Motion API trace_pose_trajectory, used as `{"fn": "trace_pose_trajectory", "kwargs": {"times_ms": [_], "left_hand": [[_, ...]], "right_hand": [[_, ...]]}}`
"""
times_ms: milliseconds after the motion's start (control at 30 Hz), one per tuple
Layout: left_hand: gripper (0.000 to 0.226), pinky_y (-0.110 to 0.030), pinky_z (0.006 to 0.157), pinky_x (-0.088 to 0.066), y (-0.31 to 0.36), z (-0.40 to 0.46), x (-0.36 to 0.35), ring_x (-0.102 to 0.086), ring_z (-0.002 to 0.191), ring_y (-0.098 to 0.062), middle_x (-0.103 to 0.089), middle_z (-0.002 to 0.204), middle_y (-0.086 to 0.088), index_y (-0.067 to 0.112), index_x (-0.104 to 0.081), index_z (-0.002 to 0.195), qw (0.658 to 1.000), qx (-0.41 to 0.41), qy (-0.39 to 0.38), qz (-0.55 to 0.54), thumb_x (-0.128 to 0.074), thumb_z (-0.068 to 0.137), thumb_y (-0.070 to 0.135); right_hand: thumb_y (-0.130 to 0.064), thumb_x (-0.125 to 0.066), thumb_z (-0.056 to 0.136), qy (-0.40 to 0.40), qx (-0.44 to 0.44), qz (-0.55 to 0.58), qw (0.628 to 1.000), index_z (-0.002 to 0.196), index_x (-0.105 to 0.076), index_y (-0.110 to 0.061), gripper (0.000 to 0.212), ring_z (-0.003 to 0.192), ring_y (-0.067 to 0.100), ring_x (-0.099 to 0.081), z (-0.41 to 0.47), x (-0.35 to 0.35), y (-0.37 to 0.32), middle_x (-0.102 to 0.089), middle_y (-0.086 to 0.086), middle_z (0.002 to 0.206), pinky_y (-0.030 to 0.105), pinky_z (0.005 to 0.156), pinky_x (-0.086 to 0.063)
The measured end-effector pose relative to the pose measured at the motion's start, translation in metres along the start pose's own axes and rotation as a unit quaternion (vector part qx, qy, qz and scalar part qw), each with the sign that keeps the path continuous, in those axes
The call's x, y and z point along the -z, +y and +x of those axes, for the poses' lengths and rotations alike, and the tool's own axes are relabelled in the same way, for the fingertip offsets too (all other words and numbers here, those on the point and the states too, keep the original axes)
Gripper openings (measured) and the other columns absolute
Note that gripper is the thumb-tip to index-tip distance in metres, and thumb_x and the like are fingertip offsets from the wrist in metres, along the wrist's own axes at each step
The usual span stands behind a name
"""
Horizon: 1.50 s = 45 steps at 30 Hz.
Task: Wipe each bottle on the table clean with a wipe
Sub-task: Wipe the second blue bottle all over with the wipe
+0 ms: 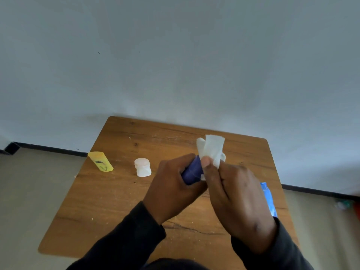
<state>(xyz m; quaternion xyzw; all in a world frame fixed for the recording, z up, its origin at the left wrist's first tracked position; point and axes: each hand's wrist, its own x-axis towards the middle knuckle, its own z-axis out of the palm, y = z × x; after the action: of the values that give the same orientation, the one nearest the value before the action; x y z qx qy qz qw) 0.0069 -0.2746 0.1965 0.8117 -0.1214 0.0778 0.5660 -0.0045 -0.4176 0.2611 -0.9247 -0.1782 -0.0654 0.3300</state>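
Note:
My left hand (171, 184) grips a dark blue bottle (191, 172) above the middle of the wooden table (109, 201). Most of the bottle is hidden by my fingers. My right hand (231, 193) pinches a white wipe (211, 149) against the bottle's upper end, and the loose end of the wipe sticks up past my thumb. A yellow bottle (100, 161) stands upside down on its cap near the table's left edge. A small white bottle (143, 167) stands to the right of it.
A blue wipe packet (268, 197) lies by the table's right edge, partly behind my right wrist. The table's far edge meets a grey wall. Beige floor surrounds the table, with red and white objects (348, 206) on the floor at the right.

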Motion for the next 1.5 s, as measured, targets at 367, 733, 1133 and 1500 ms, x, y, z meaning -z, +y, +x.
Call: {"fn": "trace_pose_trajectory", "kwargs": {"times_ms": [367,733,1133,1500], "left_hand": [[0.035,-0.036,0.063,-0.057,-0.008,0.006,0.006,-0.067,0.067,-0.016,-0.070,0.077,0.007,0.018,-0.069,0.096,0.997,-0.002,0.036,0.062,-0.065,0.083,0.050],[0.039,-0.032,0.071,-0.059,-0.011,0.003,0.004,-0.069,0.075,-0.013,-0.072,0.086,0.006,0.022,-0.067,0.099,0.997,0.027,0.023,0.066,-0.061,0.080,0.056],[0.032,-0.018,0.055,-0.048,-0.020,0.012,0.008,-0.063,0.062,-0.011,-0.066,0.068,0.010,0.018,-0.068,0.085,0.997,0.035,0.049,0.053,-0.062,0.082,0.049],[0.018,-0.021,0.064,-0.055,-0.024,0.010,0.004,-0.066,0.070,-0.017,-0.070,0.076,0.005,0.027,-0.068,0.091,0.998,0.031,0.033,0.048,-0.070,0.081,0.042]], "right_hand": [[-0.048,-0.032,0.098,-0.030,-0.006,0.024,0.999,0.060,-0.033,-0.029,0.043,0.041,0.016,-0.038,-0.001,-0.002,0.003,-0.040,-0.007,0.047,0.030,0.040,-0.029],[-0.043,-0.034,0.100,-0.051,-0.015,0.034,0.998,0.059,-0.035,-0.028,0.044,0.041,0.015,-0.039,-0.003,-0.002,0.006,-0.044,-0.007,0.049,0.029,0.040,-0.030],[-0.041,-0.038,0.099,-0.079,-0.031,0.069,0.994,0.058,-0.036,-0.027,0.044,0.042,0.013,-0.037,-0.004,-0.006,0.005,-0.044,-0.009,0.049,0.027,0.042,-0.030],[-0.042,-0.039,0.099,-0.082,-0.035,0.107,0.990,0.057,-0.039,-0.026,0.045,0.042,0.011,-0.037,0.000,-0.007,0.014,-0.042,-0.008,0.048,0.024,0.042,-0.029]]}}
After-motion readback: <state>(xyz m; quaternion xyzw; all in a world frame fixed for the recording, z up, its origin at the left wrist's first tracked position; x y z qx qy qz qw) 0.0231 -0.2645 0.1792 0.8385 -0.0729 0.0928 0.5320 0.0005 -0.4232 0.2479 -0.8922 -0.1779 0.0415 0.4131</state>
